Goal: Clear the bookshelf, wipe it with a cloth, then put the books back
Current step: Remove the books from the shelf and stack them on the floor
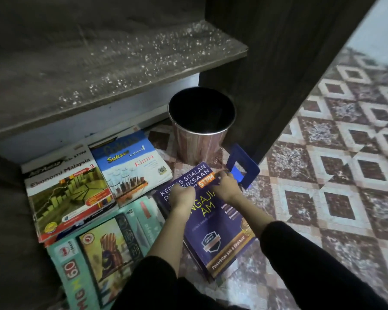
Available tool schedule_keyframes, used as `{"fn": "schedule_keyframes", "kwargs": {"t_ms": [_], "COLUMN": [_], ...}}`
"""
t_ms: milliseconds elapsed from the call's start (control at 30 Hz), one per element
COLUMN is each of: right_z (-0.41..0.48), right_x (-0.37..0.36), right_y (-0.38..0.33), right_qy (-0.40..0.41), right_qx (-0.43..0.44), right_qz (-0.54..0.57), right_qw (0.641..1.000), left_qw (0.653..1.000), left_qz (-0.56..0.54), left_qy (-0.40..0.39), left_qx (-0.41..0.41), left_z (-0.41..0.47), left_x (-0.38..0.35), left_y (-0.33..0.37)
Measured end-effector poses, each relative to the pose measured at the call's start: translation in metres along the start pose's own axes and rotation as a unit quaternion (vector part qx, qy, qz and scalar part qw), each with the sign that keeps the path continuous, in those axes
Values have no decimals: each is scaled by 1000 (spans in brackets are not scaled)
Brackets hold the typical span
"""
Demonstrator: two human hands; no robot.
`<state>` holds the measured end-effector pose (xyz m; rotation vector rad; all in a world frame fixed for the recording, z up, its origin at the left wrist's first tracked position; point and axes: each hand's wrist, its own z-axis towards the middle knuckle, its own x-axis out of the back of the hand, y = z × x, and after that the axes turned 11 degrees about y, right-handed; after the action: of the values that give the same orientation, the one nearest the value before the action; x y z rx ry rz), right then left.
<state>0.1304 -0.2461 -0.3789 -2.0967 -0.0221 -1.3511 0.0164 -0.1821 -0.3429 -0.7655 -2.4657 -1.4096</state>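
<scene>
Both hands on the purple STPM book (220,229), down on the floor in front of the dusty shelf.

L hand (181,196) & R hand (225,186) each curl fingers over the far edge of the purple STPM book, gripping it; black sleeves on both arms. The bk lies cover-up on the patterned tile floor (336,198), seemingly atop a few more bks. To its left, flat on the floor: Sukses Kimia book (132,162), just beside it the Ekonomi Malaysia book (65,191), and nearer the camera a pile of teal books (103,253). Above them the shelf board (99,70) is bare, speckled w/ pale dust. A round bin (202,121) w/ dark inside stands under the board's right end, next to the dark upright side panel. A blue frame (242,164), tilted, sits just past the R hand; can't tell what it is.
</scene>
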Motion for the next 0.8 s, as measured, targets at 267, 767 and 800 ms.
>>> {"fn": "schedule_keyframes", "kwargs": {"t_ms": [267,767,800], "right_z": [-2,11,12], "right_x": [96,270,287], "right_y": [-70,-184,-194], "right_qy": [213,367,385], "right_qx": [74,282,304], "right_qz": [230,284,270], "right_qw": [947,839,828], "left_qw": [987,814,782], "left_qz": [-16,12,17], "left_qy": [-25,76,106], "left_qx": [-159,-576,-614], "left_z": [-11,-68,-78], "left_x": [20,89,99], "left_y": [100,301,323]}}
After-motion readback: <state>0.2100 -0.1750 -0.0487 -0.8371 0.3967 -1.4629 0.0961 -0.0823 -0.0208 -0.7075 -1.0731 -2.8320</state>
